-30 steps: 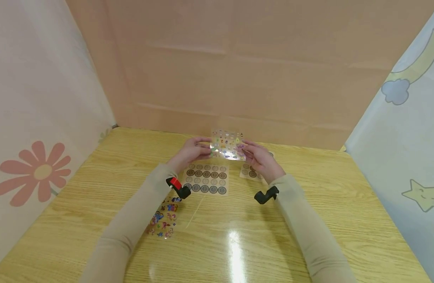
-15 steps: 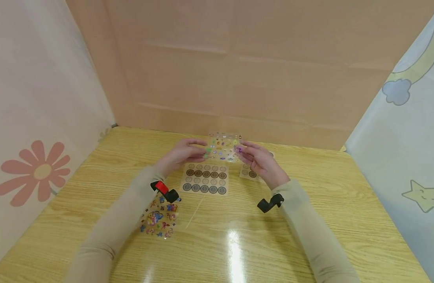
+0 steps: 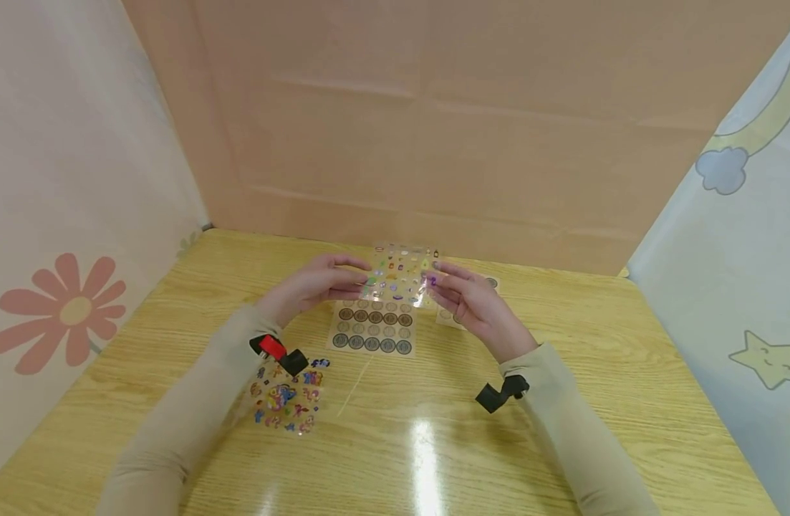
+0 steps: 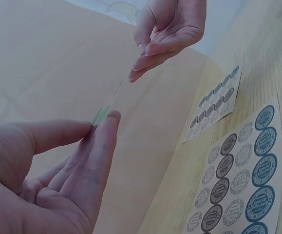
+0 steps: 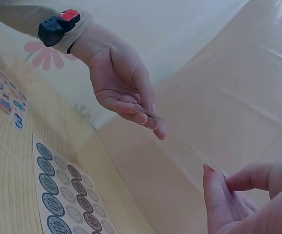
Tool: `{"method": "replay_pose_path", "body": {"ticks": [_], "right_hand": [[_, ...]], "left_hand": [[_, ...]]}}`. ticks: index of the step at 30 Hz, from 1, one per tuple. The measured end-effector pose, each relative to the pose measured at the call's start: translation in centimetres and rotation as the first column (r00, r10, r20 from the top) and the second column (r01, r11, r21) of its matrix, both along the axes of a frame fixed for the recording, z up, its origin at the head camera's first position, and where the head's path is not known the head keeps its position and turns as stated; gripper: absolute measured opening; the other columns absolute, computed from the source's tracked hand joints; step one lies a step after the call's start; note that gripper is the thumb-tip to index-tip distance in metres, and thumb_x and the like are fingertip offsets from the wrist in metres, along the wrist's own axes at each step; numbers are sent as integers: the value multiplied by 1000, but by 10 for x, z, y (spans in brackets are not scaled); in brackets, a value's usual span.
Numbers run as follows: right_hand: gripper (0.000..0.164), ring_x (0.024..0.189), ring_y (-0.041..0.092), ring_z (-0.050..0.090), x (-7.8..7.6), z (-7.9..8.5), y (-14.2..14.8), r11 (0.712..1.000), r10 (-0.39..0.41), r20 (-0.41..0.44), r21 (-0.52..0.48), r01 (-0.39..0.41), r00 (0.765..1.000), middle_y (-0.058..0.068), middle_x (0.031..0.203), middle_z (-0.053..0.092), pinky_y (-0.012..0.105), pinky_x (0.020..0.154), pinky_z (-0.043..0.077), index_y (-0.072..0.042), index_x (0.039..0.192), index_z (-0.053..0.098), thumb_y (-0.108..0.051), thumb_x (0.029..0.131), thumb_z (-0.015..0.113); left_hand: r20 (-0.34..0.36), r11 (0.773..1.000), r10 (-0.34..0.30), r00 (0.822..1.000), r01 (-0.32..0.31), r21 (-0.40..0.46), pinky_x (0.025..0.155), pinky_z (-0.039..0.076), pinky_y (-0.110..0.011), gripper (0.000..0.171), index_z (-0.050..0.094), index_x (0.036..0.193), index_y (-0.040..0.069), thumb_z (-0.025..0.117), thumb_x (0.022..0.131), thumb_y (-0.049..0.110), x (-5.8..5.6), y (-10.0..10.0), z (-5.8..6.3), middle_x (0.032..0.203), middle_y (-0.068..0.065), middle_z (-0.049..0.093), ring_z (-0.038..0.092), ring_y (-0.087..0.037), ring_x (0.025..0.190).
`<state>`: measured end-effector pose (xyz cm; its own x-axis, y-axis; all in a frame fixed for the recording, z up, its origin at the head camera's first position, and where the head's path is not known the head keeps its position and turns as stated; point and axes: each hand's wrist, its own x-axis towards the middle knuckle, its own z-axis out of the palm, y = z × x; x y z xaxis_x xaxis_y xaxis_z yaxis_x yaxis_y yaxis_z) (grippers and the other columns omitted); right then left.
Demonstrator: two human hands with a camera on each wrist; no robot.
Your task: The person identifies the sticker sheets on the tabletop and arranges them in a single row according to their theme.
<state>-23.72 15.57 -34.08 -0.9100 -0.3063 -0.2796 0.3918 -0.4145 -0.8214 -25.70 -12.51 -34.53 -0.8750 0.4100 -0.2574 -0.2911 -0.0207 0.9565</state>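
A clear sticker sheet (image 3: 400,272) dotted with small colourful stickers is held up above the far part of the table. My left hand (image 3: 314,285) pinches its left edge between thumb and fingers; the left wrist view shows that pinch (image 4: 94,131) close up. At the opposite edge, my right hand (image 3: 477,304) pinches it the same way, and the right wrist view shows the sheet nearly edge-on between the two hands. Below it on the table lies a sheet of round seal stickers (image 3: 372,337) in brown, grey and dark blue rows.
A second sheet of round seals (image 3: 448,317) lies partly hidden behind my right hand. Near my left forearm is a clear sheet of cartoon stickers (image 3: 285,401). The wooden table (image 3: 382,459) meets a brown paper backdrop (image 3: 420,143); patterned cloth (image 3: 66,179) hangs at both sides.
Both hands have brought the clear sticker sheet slightly left, down and nearer. My left forearm has shifted left, uncovering more of the cartoon sticker sheet.
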Motion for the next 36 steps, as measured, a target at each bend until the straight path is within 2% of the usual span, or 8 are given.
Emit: {"method": "replay_pose_path", "body": {"ticks": [4, 10, 18, 25, 32, 36], "right_hand": [[46, 93, 18, 67, 7, 0, -1, 1000, 11, -29, 26, -10, 1000, 10, 108, 68, 27, 88, 52, 2, 141, 40, 2, 96, 53], [45, 88, 17, 69, 18, -3, 1, 995, 41, -41, 88, -37, 998, 10, 105, 70, 28, 85, 54, 2, 141, 41, 1, 97, 52], [45, 86, 18, 69, 32, -12, 2, 971, 79, -22, 227, -72, 997, 8, 99, 71, 29, 79, 56, 3, 139, 42, -2, 96, 54], [49, 92, 24, 69, 42, -29, 1, 961, 80, 28, 265, -85, 996, 19, 109, 67, 36, 87, 54, 5, 139, 41, 1, 93, 59], [46, 90, 25, 69, 53, -51, 5, 946, 124, 43, 297, -132, 991, 18, 102, 69, 35, 82, 56, 8, 134, 43, 1, 92, 60], [41, 86, 23, 70, 62, -57, 4, 935, 153, 61, 313, -164, 986, 18, 101, 69, 34, 79, 57, 10, 129, 46, 1, 91, 60]], "left_hand": [[-13, 1000, 0, 1000, -1, -4, 83, 56, -33, 38, 53, 128, -3, 62, 92, 1, 8, -2, 1, 98, -13, 65, 67, -20, 81], [3, 1000, -7, 1000, 7, -5, 81, 56, -33, 38, 52, 129, -6, 61, 92, -2, 28, -7, -5, 98, -16, 68, 68, -23, 82], [-9, 998, -29, 1000, 28, -59, 79, 57, -35, 39, 50, 129, -7, 61, 92, 0, 50, -11, -16, 99, -19, 68, 69, -25, 83], [8, 993, -47, 999, 48, -109, 84, 54, -44, 36, 54, 124, -6, 64, 91, 2, 65, -10, -30, 102, -23, 67, 69, -30, 87], [61, 991, -56, 997, 63, -116, 78, 57, -39, 33, 54, 120, -10, 63, 90, -1, 80, -7, -36, 93, -20, 69, 69, -23, 76], [64, 985, -60, 996, 69, -157, 74, 59, -36, 32, 55, 119, -9, 64, 89, -1, 89, -7, -37, 89, -18, 69, 69, -22, 74]]}}
